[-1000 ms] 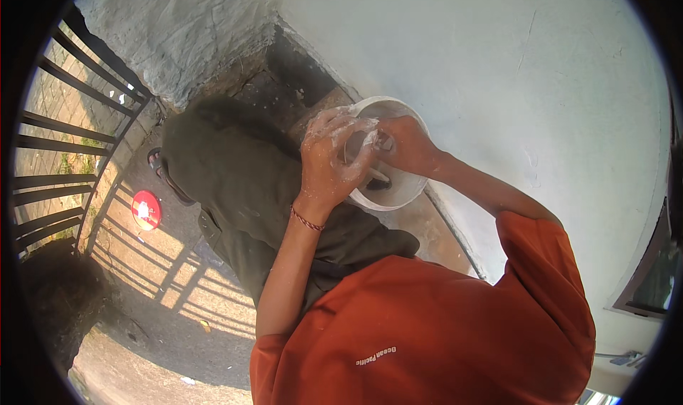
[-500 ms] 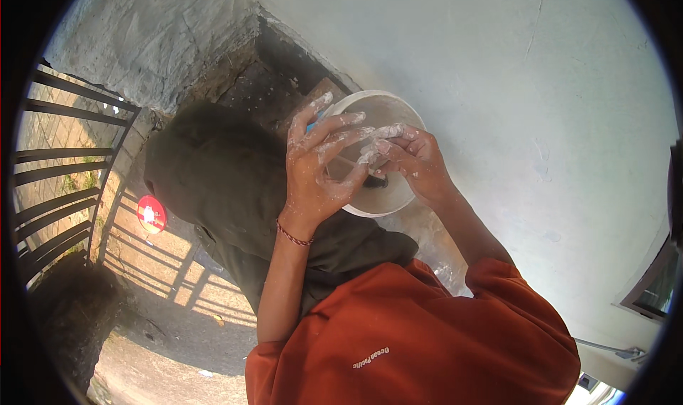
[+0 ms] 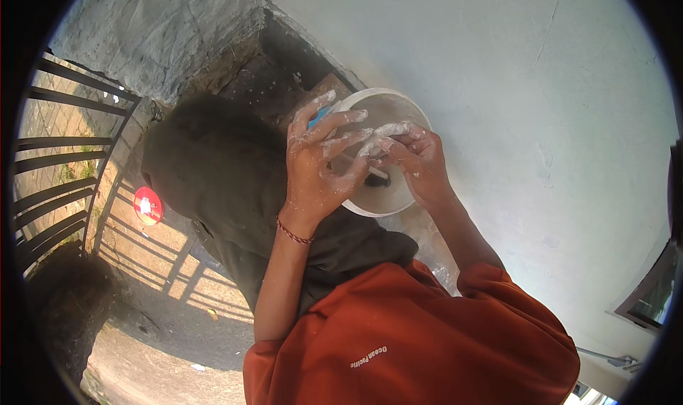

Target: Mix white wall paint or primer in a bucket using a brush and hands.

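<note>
Both my hands meet over a round, whitish bucket (image 3: 398, 110), their fingers coated in white paste or powder. My left hand (image 3: 320, 160) is open, its fingers spread above the bucket's left side. My right hand (image 3: 420, 160) has its fingers bent together, the tips touching my left thumb and forefinger area. Whether anything small lies between those tips is hidden. Inside the bucket, below my hands, sits a dark object (image 3: 378, 180) with a pale stick-like part; its kind is unclear. A bit of something blue (image 3: 318, 117) shows behind my left fingers.
A pale plastered wall (image 3: 512, 106) rises on the right, close to the bucket. My bent leg in dark trousers (image 3: 220, 170) lies left of it. Farther left are a red round object (image 3: 148, 206) on the ground and a dark metal railing (image 3: 67, 152). A rough wall (image 3: 163, 35) stands behind.
My right fingertips have shifted slightly against my left hand, showing more of the pale stick-like part in the bucket. The view has tilted a little; the left hand stays spread.
</note>
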A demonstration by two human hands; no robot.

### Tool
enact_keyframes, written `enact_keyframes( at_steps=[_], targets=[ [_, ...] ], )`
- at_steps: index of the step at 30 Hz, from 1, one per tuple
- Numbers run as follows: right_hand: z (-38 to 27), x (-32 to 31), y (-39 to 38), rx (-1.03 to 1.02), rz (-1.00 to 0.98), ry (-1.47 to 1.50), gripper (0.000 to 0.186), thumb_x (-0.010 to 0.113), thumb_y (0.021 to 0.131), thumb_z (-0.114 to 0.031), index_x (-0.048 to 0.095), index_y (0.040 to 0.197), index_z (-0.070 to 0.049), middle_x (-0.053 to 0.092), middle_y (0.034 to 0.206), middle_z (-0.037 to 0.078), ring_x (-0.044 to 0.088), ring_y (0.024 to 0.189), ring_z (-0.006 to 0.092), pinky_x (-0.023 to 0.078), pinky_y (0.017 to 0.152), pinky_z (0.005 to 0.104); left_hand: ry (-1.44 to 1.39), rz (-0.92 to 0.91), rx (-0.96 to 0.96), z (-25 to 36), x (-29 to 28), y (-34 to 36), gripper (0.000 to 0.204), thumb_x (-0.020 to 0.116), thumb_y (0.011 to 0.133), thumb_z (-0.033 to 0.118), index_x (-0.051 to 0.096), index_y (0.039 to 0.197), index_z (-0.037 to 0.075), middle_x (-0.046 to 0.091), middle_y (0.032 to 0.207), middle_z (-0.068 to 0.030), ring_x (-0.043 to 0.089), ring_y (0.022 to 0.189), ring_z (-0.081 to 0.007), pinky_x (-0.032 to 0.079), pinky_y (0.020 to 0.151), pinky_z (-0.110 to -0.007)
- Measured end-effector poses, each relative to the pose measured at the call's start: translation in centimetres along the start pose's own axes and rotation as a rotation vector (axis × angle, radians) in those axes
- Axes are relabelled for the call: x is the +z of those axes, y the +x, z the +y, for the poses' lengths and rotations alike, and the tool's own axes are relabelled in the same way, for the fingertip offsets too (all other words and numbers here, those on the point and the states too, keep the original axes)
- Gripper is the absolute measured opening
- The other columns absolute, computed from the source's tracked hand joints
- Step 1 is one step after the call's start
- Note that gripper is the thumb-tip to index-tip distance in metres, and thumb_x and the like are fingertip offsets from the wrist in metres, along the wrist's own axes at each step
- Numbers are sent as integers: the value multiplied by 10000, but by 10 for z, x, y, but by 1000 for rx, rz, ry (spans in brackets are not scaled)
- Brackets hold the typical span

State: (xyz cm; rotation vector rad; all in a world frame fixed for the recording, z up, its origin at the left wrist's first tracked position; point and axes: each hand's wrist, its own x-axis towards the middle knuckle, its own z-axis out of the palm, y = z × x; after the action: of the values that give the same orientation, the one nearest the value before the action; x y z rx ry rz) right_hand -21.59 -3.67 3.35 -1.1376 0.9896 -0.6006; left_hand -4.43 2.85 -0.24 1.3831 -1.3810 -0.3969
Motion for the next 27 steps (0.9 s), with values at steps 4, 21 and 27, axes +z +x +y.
enact_keyframes(
  at_steps=[4, 21, 27],
  targets=[
    [-2, 5, 0, -26, 19, 20, 233, 627, 898, -67, 620, 1087, 70, 689, 991, 141, 679, 858, 166, 587, 720, 286, 8, -6, -37, 1, 0, 0, 317, 724, 630, 68, 755, 942, 111, 686, 1138, -31, 524, 1208, -345, 420, 1021, -439],
    [7, 4, -1, -48, 76, 31, 168, 632, 873, -37, 650, 1000, 71, 699, 942, 134, 676, 815, 155, 560, 731, 266, 9, -29, -28, -1, 2, -2, 265, 720, 650, 65, 758, 910, 97, 683, 1135, -40, 524, 1206, -346, 430, 1010, -440],
    [8, 2, -2, 0, 71, 111, 179, 639, 868, -27, 646, 1014, 75, 696, 949, 136, 678, 832, 156, 561, 764, 270, 55, -64, -26, 1, 2, 0, 265, 723, 649, 65, 760, 909, 99, 681, 1140, -33, 524, 1202, -339, 427, 1013, -436]
  ],
)
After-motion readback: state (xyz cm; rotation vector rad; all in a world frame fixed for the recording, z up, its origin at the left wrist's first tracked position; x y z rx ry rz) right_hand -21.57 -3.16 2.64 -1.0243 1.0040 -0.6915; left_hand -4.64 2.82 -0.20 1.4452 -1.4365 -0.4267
